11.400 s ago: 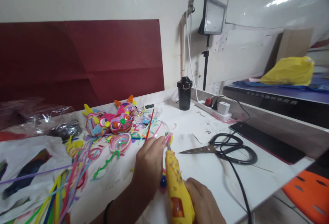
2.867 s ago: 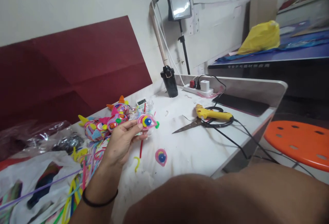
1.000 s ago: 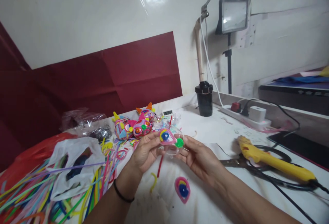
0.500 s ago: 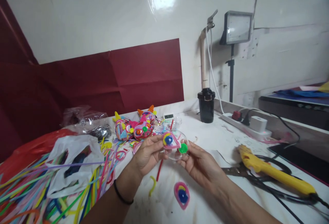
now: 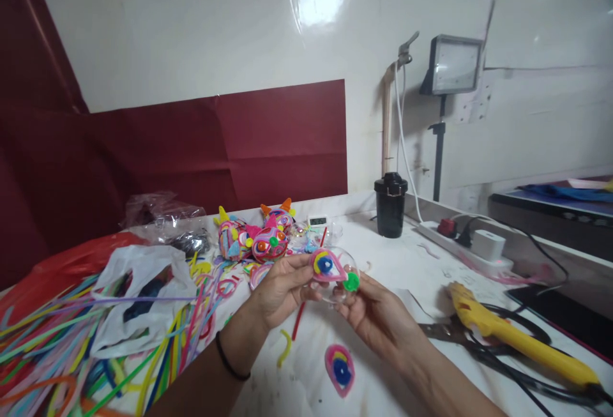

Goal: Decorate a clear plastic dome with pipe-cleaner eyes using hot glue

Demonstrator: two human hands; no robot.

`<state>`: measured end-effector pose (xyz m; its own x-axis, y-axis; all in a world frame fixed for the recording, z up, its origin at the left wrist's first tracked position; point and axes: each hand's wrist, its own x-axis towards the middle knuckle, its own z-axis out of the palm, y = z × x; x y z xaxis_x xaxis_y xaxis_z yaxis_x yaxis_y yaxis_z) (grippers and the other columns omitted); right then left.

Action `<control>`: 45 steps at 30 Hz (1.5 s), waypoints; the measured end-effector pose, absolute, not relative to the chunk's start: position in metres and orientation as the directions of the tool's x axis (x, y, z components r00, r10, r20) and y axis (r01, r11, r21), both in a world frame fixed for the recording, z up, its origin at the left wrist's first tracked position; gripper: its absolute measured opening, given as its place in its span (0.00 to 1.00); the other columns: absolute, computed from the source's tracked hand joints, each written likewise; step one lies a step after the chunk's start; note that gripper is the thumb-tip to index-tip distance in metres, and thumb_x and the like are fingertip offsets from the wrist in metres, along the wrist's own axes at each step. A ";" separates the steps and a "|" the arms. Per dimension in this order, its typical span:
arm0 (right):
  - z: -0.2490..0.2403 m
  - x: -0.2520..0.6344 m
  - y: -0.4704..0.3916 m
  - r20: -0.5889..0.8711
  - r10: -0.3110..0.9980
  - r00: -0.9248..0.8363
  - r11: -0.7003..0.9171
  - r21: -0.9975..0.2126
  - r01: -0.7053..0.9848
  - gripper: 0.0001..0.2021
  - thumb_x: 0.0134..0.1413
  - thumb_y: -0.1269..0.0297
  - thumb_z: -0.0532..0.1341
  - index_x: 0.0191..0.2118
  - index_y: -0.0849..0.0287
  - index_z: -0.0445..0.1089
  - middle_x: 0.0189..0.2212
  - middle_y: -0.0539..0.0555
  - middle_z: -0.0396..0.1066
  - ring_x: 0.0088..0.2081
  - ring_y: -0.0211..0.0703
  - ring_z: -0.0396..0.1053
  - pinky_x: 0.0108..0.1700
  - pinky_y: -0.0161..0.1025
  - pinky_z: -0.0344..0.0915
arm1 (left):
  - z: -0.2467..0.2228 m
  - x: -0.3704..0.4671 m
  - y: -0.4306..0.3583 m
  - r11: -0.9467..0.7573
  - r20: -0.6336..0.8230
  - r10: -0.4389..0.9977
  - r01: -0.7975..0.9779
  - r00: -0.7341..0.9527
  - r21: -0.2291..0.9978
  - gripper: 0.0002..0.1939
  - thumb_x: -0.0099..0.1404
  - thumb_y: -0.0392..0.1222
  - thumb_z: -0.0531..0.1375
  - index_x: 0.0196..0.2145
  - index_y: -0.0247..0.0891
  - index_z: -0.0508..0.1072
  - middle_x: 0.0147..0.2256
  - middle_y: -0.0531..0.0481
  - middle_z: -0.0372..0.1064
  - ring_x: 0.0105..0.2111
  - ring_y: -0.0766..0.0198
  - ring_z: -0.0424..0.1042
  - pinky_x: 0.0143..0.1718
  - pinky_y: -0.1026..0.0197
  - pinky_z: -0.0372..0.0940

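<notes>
Closed around the left side of a clear plastic ball (image 5: 348, 257), my left hand (image 5: 280, 289) pinches an eye-shaped pipe-cleaner piece (image 5: 328, 265) against its front. The piece has a pink outline, a yellow band and a blue centre with a white dot. My right hand (image 5: 378, 308) grips the ball from the right, its fingertips beside a green round piece (image 5: 351, 281) on the ball. A second eye-shaped piece (image 5: 341, 370) lies on the table below the hands. Close by are a red pipe-cleaner length (image 5: 297, 322) and a short yellow-green one (image 5: 284, 348).
Finished-looking colourful animal balls (image 5: 269, 242) stand behind my hands. Many loose pipe cleaners (image 5: 158, 366) and a white plastic bag (image 5: 112, 334) cover the left. To the right lie scissors (image 5: 443, 333), a yellow glue gun (image 5: 517, 334) and a power strip (image 5: 460, 251); a black cup (image 5: 391, 206) stands behind.
The view has shifted slightly, so the scene sits a little further right and lower. Both hands keep their hold on the ball and the eye piece, with hardly any movement.
</notes>
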<state>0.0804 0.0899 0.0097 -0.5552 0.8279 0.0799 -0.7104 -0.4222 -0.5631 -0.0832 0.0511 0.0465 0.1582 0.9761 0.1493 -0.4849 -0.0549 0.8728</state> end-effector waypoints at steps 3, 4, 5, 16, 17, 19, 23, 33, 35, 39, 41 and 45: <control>0.010 0.080 0.089 0.075 0.828 -0.555 -0.423 -0.567 -0.707 0.03 0.52 0.75 0.65 0.33 0.62 0.73 0.29 0.56 0.78 0.28 0.41 0.77 0.35 0.37 0.75 | 0.046 -0.084 0.051 -0.061 0.159 0.974 -0.486 0.163 0.872 0.14 0.51 0.37 0.73 0.36 0.30 0.80 0.29 0.47 0.77 0.25 0.68 0.74 0.25 0.70 0.71; 0.010 0.080 0.089 0.071 0.831 -0.552 -0.421 -0.568 -0.707 0.03 0.52 0.75 0.64 0.33 0.62 0.74 0.29 0.56 0.78 0.29 0.42 0.77 0.35 0.37 0.76 | 0.046 -0.084 0.050 -0.064 0.165 0.972 -0.484 0.169 0.873 0.14 0.51 0.37 0.73 0.36 0.30 0.80 0.29 0.47 0.77 0.26 0.68 0.75 0.26 0.70 0.71; 0.010 0.080 0.089 0.065 0.834 -0.548 -0.420 -0.569 -0.707 0.04 0.53 0.76 0.63 0.34 0.62 0.74 0.30 0.57 0.79 0.29 0.43 0.77 0.35 0.38 0.76 | 0.046 -0.084 0.050 -0.067 0.170 0.970 -0.481 0.175 0.874 0.14 0.51 0.37 0.73 0.36 0.30 0.80 0.29 0.47 0.77 0.26 0.68 0.75 0.26 0.70 0.71; 0.008 0.079 0.091 0.041 0.842 -0.538 -0.431 -0.549 -0.716 0.05 0.55 0.78 0.61 0.33 0.64 0.74 0.28 0.58 0.78 0.26 0.41 0.76 0.34 0.37 0.75 | 0.052 -0.078 0.047 -0.076 0.134 0.986 -0.441 0.101 0.894 0.14 0.50 0.42 0.73 0.32 0.31 0.80 0.28 0.47 0.76 0.25 0.68 0.72 0.24 0.70 0.69; 0.008 0.079 0.091 0.044 0.841 -0.539 -0.430 -0.551 -0.715 0.05 0.55 0.77 0.61 0.34 0.64 0.74 0.29 0.58 0.78 0.26 0.41 0.76 0.34 0.37 0.75 | 0.052 -0.078 0.048 -0.072 0.127 0.987 -0.439 0.097 0.896 0.14 0.50 0.42 0.73 0.31 0.31 0.80 0.28 0.47 0.76 0.24 0.69 0.72 0.24 0.70 0.69; 0.008 0.080 0.091 0.054 0.838 -0.544 -0.425 -0.561 -0.711 0.05 0.56 0.76 0.61 0.35 0.64 0.75 0.30 0.59 0.79 0.27 0.42 0.77 0.34 0.37 0.75 | 0.052 -0.077 0.048 -0.072 0.123 0.989 -0.438 0.088 0.896 0.13 0.50 0.41 0.73 0.31 0.31 0.80 0.27 0.48 0.76 0.24 0.69 0.72 0.23 0.70 0.69; 0.007 0.080 0.091 0.074 0.836 -0.544 -0.412 -0.571 -0.710 0.04 0.56 0.75 0.62 0.35 0.64 0.75 0.31 0.59 0.79 0.28 0.43 0.77 0.34 0.37 0.75 | 0.052 -0.077 0.048 -0.079 0.127 0.988 -0.435 0.083 0.897 0.12 0.51 0.40 0.73 0.32 0.31 0.79 0.28 0.47 0.76 0.24 0.67 0.73 0.23 0.70 0.70; 0.006 0.079 0.091 0.077 0.835 -0.545 -0.409 -0.577 -0.707 0.02 0.56 0.73 0.63 0.35 0.63 0.74 0.31 0.59 0.79 0.29 0.43 0.78 0.35 0.38 0.75 | 0.051 -0.077 0.049 -0.081 0.116 0.992 -0.439 0.052 0.895 0.14 0.48 0.38 0.74 0.32 0.31 0.79 0.24 0.50 0.74 0.21 0.70 0.71 0.23 0.69 0.71; 0.007 0.080 0.091 0.069 0.836 -0.544 -0.412 -0.576 -0.706 0.03 0.57 0.73 0.62 0.36 0.64 0.74 0.32 0.59 0.79 0.29 0.43 0.78 0.34 0.38 0.75 | 0.051 -0.077 0.049 -0.079 0.114 0.992 -0.445 0.052 0.892 0.14 0.47 0.39 0.75 0.31 0.31 0.79 0.24 0.50 0.75 0.21 0.70 0.71 0.22 0.69 0.71; 0.009 0.079 0.090 0.035 0.841 -0.539 -0.426 -0.569 -0.703 0.02 0.56 0.74 0.62 0.34 0.63 0.73 0.30 0.58 0.79 0.28 0.43 0.77 0.32 0.37 0.74 | 0.051 -0.076 0.049 -0.072 0.103 0.994 -0.443 0.046 0.894 0.15 0.45 0.40 0.75 0.30 0.32 0.80 0.25 0.49 0.75 0.21 0.70 0.71 0.21 0.70 0.71; 0.010 0.079 0.090 0.026 0.844 -0.536 -0.429 -0.567 -0.703 0.03 0.56 0.75 0.62 0.34 0.63 0.72 0.30 0.58 0.79 0.27 0.43 0.77 0.32 0.37 0.74 | 0.052 -0.075 0.048 -0.074 0.101 0.994 -0.439 0.039 0.895 0.15 0.45 0.40 0.76 0.30 0.32 0.80 0.24 0.50 0.75 0.20 0.71 0.70 0.21 0.70 0.71; 0.009 0.079 0.089 0.025 0.843 -0.537 -0.431 -0.566 -0.703 0.02 0.56 0.74 0.62 0.33 0.61 0.71 0.30 0.57 0.79 0.28 0.43 0.77 0.32 0.39 0.75 | 0.052 -0.074 0.048 -0.068 0.091 0.995 -0.421 0.034 0.904 0.17 0.43 0.40 0.76 0.30 0.31 0.80 0.24 0.49 0.75 0.19 0.71 0.70 0.21 0.69 0.71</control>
<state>0.0791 0.0888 0.0086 -0.5369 0.8433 0.0250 -0.7026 -0.4306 -0.5665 -0.0745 0.0484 0.0519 0.0341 0.9952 0.0912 -0.4210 -0.0685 0.9045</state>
